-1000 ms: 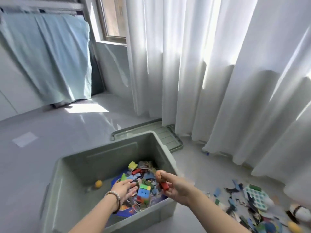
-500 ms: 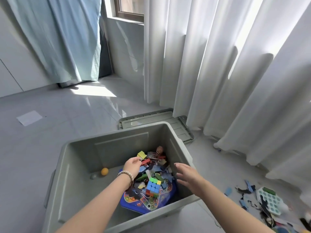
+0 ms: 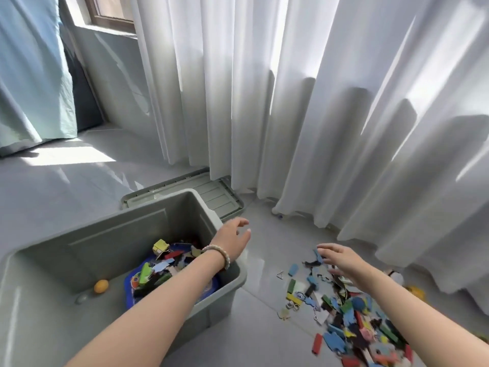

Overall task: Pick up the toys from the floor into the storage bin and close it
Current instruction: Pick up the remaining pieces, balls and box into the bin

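Presently: left hand (image 3: 232,239), fingers (image 3: 242,222) loosely spread, empty, over the right rim of the storage bin (image 3: 119,234). Right hand (image 3: 341,259), fingers (image 3: 326,247) spread, empty, hovering over the far edge of the toys (image 3: 352,321).

Toys: a loose heap on the floor (image 3: 262,260) right of the bin, with more already inside it.

Handling, as judged: flat pieces and small bricks, light, stiff and not fragile. The thin ones lie flush, so scoop handfuls or pinch edges.

Lid (image 3: 211,194): on the floor behind the bin, partly under the curtain (image 3: 291,102).

Obscured: the heap is cut off at lower right, the small metal bits are indistinct, and the left forearm hides part of the bin's contents.
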The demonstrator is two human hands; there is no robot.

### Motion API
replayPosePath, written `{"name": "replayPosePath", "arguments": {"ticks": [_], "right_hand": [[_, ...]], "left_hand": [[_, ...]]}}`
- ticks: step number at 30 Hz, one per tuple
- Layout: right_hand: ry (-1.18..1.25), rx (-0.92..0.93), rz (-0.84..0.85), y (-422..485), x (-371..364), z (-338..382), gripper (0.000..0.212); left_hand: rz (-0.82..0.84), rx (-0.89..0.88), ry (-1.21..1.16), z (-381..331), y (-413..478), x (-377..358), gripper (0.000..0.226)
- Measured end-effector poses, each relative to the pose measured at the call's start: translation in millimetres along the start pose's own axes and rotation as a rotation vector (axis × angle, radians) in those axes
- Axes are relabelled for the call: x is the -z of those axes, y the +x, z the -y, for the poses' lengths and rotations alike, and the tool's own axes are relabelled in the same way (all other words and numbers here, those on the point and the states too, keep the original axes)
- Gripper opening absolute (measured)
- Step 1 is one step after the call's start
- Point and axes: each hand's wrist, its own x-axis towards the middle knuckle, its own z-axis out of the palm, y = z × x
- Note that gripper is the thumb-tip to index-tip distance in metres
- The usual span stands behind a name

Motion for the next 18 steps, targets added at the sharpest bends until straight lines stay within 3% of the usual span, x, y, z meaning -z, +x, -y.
{"name": "replayPosePath", "arguments": {"ticks": [3, 8, 18], "right_hand": [[0.006, -0.07, -0.043, 2.1, 41.1, -48.2, 0.032], [0.023, -0.176, -0.071, 22.7, 84.4, -135.2, 0.037], [-0.01, -0.282, -0.109, 60.3, 114.9, -290.5, 0.059]], "left_hand": [[0.09, -0.046, 0.054, -22.8, 12.6, -47.7, 0.036], [0.269, 0.032, 0.153, -26.2, 29.8, -137.7, 0.041], [0.521, 0.158, 0.269, 3.8, 43.5, -319.8, 0.047]]}}
